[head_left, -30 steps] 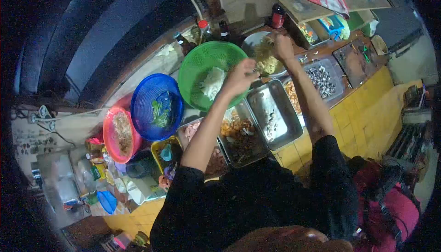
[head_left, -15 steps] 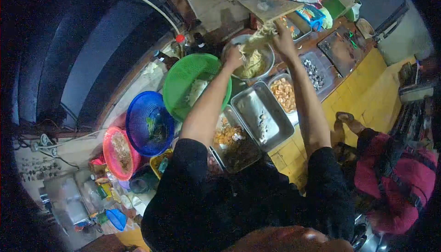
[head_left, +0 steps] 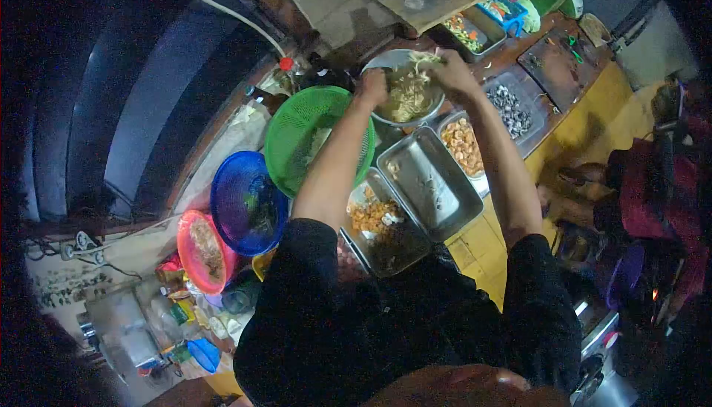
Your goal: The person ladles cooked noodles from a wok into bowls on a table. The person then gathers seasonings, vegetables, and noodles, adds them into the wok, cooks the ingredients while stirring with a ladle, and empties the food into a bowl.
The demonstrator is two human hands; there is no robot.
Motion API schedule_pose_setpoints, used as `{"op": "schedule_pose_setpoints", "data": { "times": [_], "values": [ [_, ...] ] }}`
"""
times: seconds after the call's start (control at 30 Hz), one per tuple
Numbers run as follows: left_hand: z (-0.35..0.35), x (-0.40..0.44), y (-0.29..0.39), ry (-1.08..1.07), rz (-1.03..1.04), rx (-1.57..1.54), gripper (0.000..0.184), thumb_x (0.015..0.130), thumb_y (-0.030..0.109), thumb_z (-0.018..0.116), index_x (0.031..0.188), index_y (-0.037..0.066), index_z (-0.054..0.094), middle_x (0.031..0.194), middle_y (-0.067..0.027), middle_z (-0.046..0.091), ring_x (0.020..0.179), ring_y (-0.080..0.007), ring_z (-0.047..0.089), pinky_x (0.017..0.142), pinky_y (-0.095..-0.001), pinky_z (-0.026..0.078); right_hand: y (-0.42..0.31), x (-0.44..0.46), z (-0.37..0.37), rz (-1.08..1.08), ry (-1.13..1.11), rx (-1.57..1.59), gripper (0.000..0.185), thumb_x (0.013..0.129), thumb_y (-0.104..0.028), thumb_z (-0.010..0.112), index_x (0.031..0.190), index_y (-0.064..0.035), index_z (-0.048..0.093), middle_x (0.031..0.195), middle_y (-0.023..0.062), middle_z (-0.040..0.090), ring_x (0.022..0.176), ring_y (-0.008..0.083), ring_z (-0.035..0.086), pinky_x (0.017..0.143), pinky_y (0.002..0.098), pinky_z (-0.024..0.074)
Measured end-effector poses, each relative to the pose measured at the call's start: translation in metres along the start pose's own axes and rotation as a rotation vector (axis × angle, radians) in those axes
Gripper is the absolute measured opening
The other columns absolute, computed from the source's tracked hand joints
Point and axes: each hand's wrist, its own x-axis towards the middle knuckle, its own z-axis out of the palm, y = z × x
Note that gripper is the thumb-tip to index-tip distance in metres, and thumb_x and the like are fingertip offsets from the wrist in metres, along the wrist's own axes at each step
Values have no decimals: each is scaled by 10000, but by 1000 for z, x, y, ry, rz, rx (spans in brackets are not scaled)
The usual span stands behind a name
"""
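Note:
A metal bowl [head_left: 443, 100] of pale yellow noodles [head_left: 409, 101] stands beyond the trays. My left hand [head_left: 374, 88] is closed at the bowl's left rim; what its fingers hold, if anything, is hidden. Over the right side of the bowl, my right hand [head_left: 454, 73] grips a loose clump of noodles, whose strands show beside the fingers. Nearer to me is a metal tray [head_left: 432, 177] with a few pale scraps in it. Below my right forearm sits a container of orange-brown slices [head_left: 461, 146], partly covered by the arm.
Left of the bowl are a green basket [head_left: 285, 121], a blue basket [head_left: 222, 199] and a pink basket [head_left: 185, 255]. Dark and white pieces [head_left: 508, 110] fill a clear container at right. A wooden board [head_left: 415, 6] overhangs the back. Someone in a red top [head_left: 653, 199] is at right.
The noodles stretched between my hands have come down into the bowl, and my right hand is lower. The person at right has shifted; the view has moved slightly.

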Motion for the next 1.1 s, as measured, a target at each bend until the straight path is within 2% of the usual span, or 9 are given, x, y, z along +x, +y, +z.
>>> {"op": "schedule_pose_setpoints", "data": {
  "times": [0.07, 0.17, 0.4, 0.5, 0.63, 0.7, 0.8, 0.93, 1.1],
  "values": [
    [17, 7, -11, 69, -180, -330, 247, 684, 94, 642, 908, -8, 634, 900, -244, 643, 869, -405, 632, 723, -423, 520, -35, -11, -24, 67, 63, 35, 267, 779, -239, 660, 897, -1, 685, 747, 74, 670, 651, 126, 583, 628, 310, 481],
    [-25, 2, 23, -93, -143, -172, 301, 664, 83, 663, 953, 6, 627, 923, -237, 642, 866, -376, 639, 710, -426, 506, -17, -9, -36, 66, 62, 172, 324, 788, -280, 638, 925, 12, 666, 746, 101, 676, 667, 127, 595, 623, 315, 485],
    [-79, -6, 83, -4, -50, -623, 486, 669, 174, 748, 1112, 43, 595, 1057, -167, 642, 999, -336, 608, 844, -396, 479, 42, -10, 24, -96, -22, -405, 196, 833, -112, 554, 975, 7, 619, 761, 93, 626, 686, 166, 618, 589, 311, 511],
    [-73, -16, 77, 253, 135, -249, 485, 706, 9, 654, 1177, 13, 537, 1043, -103, 645, 955, -206, 607, 850, -309, 468, 31, -17, 41, 48, 140, -47, 172, 832, -108, 574, 957, -8, 637, 741, 63, 622, 658, 136, 595, 569, 297, 491],
    [-43, -8, 59, 201, 198, -343, 467, 716, 69, 667, 1171, 80, 565, 1095, -130, 634, 983, -272, 608, 867, -358, 462, 52, 5, 33, 5, 173, -21, 279, 749, -190, 646, 960, -11, 680, 876, 139, 698, 749, 184, 653, 687, 334, 508],
    [-41, -2, 58, 181, 221, -378, 461, 719, 89, 672, 1170, 103, 575, 1112, -139, 630, 992, -294, 609, 873, -375, 460, 48, 6, 27, -124, 271, 342, 221, 796, -149, 631, 973, -29, 686, 885, 81, 701, 747, 137, 632, 690, 298, 497],
    [-51, -3, 59, -120, -243, -158, 505, 678, 160, 740, 1134, 45, 553, 1079, -207, 617, 993, -371, 597, 841, -425, 474, -22, -32, 7, 3, 302, 563, 188, 866, -150, 604, 1017, -54, 661, 885, 12, 668, 740, 100, 597, 654, 264, 486],
    [-32, 6, 42, -172, -105, -31, 655, 635, 228, 787, 1185, 30, 489, 1107, -222, 592, 1024, -364, 581, 858, -420, 476, -48, -44, -10, 41, 329, 762, 183, 871, -138, 614, 1015, -25, 625, 868, 27, 643, 713, 124, 592, 630, 271, 487],
    [-8, 11, 29, 151, -160, -88, 474, 553, 220, 814, 957, 36, 649, 1007, -178, 638, 1005, -364, 586, 896, -411, 471, -27, -28, -27, -70, 280, 626, 214, 851, -134, 606, 1029, -19, 638, 865, 53, 660, 737, 121, 603, 646, 276, 492]
  ]
}}
